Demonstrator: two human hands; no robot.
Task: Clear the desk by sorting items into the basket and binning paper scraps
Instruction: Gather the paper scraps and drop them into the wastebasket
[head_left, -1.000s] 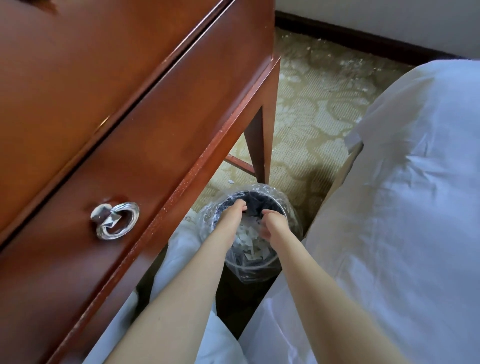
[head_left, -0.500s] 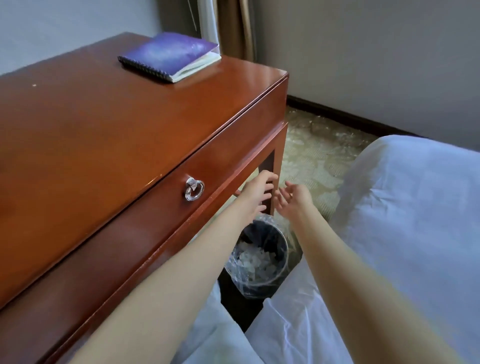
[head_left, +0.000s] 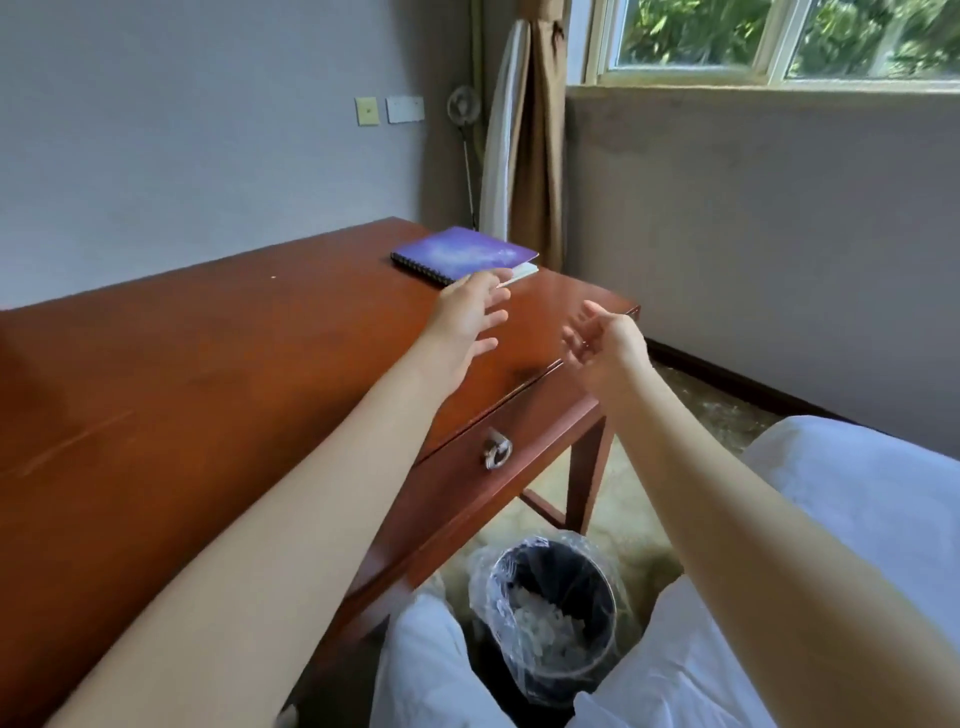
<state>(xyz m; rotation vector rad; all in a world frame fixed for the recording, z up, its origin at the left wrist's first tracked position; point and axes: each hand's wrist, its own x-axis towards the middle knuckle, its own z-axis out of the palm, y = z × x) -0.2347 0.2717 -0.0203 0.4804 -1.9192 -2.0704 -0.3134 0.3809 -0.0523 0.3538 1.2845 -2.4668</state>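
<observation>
Both hands empty, fingers spread: left hand over tabletop nr purple notebook; right hand past its edge.

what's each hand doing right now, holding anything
Left hand: open, fingers spread, holding nothing, close to the notebook.
Right hand: open, fingers loosely curled, holding nothing.

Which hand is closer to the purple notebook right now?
Left. The left hand is over the desk, fingertips at the near edge of the purple notebook. The right hand is farther back, by the desk's front corner, apart from it.
</observation>
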